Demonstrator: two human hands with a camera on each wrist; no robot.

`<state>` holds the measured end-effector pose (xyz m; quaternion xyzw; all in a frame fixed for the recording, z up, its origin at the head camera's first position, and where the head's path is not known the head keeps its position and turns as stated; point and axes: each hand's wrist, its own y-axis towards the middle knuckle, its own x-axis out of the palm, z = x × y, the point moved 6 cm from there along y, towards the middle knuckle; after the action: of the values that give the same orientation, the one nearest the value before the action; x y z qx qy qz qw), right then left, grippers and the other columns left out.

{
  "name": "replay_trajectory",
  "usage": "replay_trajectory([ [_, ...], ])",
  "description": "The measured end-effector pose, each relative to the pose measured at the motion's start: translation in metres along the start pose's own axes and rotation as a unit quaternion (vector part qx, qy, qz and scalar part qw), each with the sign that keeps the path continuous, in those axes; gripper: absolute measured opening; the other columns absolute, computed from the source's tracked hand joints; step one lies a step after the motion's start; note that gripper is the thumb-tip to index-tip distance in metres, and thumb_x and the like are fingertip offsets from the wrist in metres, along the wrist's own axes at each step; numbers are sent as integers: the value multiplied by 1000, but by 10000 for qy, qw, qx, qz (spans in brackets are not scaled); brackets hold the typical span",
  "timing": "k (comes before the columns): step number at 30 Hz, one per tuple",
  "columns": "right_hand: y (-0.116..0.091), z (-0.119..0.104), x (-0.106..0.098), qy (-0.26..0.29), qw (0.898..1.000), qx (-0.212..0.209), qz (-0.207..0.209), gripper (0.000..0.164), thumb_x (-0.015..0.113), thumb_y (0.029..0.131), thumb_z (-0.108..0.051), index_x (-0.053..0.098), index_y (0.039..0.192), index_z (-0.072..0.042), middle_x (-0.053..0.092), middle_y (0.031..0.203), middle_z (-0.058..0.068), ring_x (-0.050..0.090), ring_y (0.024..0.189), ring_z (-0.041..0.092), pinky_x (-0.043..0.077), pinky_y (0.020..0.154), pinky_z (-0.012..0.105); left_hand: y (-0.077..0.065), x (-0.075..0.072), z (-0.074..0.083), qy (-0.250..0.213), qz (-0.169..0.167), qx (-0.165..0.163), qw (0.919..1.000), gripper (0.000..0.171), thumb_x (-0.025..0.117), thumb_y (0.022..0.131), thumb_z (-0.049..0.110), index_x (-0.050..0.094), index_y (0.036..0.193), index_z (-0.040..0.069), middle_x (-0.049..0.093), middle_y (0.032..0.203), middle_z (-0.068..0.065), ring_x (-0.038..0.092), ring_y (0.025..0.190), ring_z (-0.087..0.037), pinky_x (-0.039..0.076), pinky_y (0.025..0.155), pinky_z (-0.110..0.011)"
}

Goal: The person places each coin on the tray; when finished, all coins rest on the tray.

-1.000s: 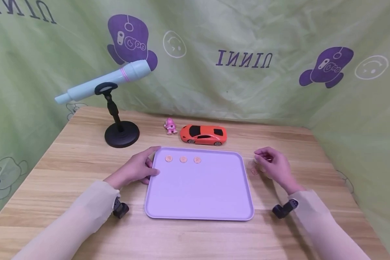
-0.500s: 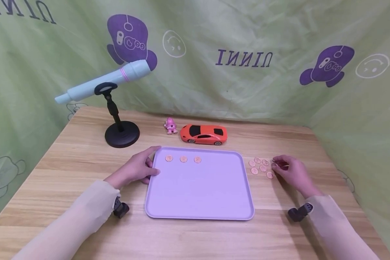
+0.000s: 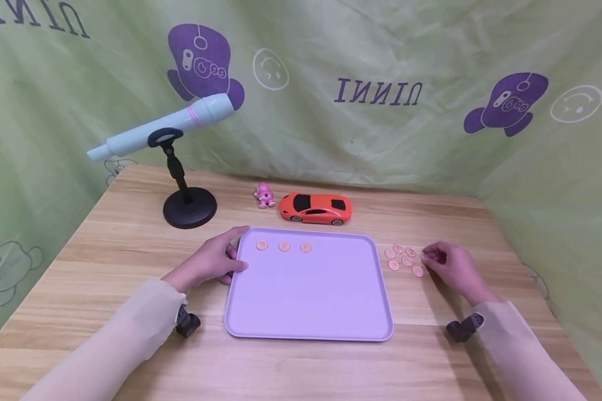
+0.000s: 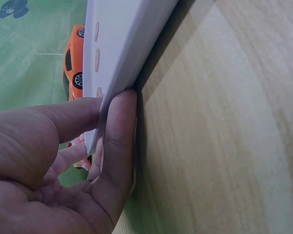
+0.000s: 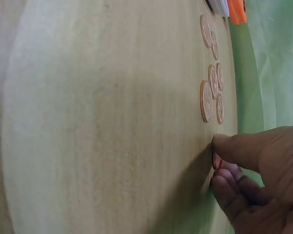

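A lilac rectangular tray (image 3: 311, 301) lies on the table, with a row of 3 copper coins (image 3: 283, 246) along its far side. My left hand (image 3: 207, 260) grips the tray's left edge; in the left wrist view the thumb is over the rim and a finger (image 4: 121, 117) lies against its outer side. To the right of the tray, my right hand (image 3: 451, 266) is down at the tabletop. Its thumb and fingers pinch a copper coin (image 5: 216, 160), partly hidden by the fingertips. Several more coins (image 3: 407, 261) lie flat between that hand and the tray.
Behind the tray stand an orange toy car (image 3: 315, 209) and a small pink figurine (image 3: 264, 196). A light blue microphone (image 3: 165, 128) rests on a black stand (image 3: 189, 207) at the back left. A green printed curtain (image 3: 381, 139) hangs behind the wooden table (image 3: 301, 370).
My right hand has moved right, from over the loose coins to a coin at their right side, uncovering the others. My left hand keeps its grip on the tray.
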<state>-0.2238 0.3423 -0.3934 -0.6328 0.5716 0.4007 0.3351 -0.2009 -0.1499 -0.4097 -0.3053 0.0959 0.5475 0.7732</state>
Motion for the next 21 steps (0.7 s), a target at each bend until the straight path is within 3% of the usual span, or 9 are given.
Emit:
replay_trajectory([
  [6,-4,8,-3,135,9991,393,8,19,76,94,-9,69,103,6,71,93,18,58,80,14,46,66,17,-1,1,2,-24,-22,91,10000,88,74,93,-1,27,165,15,47,95,-10,58,69,-16,63,56,-30],
  [12,-3,4,-8,326,9985,396,188,23,76,96,-15,70,105,5,72,94,19,57,77,10,48,62,16,-1,-1,1,-11,-3,53,10000,88,74,93,-1,27,166,15,47,95,-10,58,68,-16,63,55,-30],
  [16,0,-8,-8,663,9966,413,263,28,74,98,-18,70,113,5,74,102,21,59,77,2,53,64,14,-1,0,1,-22,-19,51,10000,87,74,93,-1,27,165,14,47,95,-10,58,68,-16,63,55,-30],
  [21,11,-39,0,1390,9898,303,59,31,72,99,-11,68,122,8,72,113,26,61,81,-7,58,72,11,0,0,1,-8,-12,37,10000,87,74,94,0,27,165,15,47,95,-10,59,69,-16,64,56,-30],
])
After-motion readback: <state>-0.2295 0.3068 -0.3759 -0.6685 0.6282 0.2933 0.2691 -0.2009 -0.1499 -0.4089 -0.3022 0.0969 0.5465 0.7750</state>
